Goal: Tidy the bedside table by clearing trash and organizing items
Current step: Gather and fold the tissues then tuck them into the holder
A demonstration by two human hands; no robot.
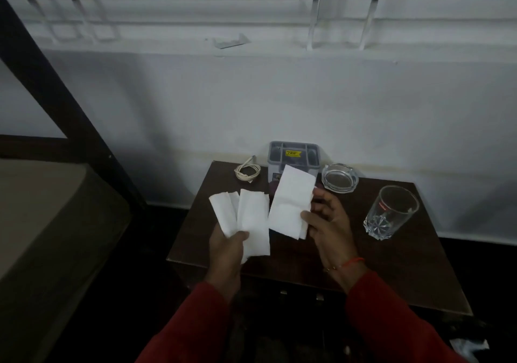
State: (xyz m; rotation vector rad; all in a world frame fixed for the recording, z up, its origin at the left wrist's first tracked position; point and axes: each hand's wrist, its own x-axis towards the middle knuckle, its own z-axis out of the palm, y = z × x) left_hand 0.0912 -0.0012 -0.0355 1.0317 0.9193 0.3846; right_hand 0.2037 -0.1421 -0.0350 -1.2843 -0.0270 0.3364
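Above the dark wooden bedside table [397, 253], my left hand [225, 253] grips a fan of white folded tissues [246, 217] by their lower ends. My right hand [328, 223] pinches another white tissue [291, 203] along its right edge, holding it upright just right of the fan. On the table's far side lie a coiled pale cable [247, 170], a grey plastic box with a yellow label [293, 157], a clear glass ashtray [339, 177] and an upright, empty drinking glass [390, 211]. The held tissue hides the box's front.
A white wall with a barred window stands right behind the table. A bed or mattress [42, 223] and a dark frame post [56, 83] are to the left. Something white and crumpled [472, 347] lies on the dark floor at the lower right.
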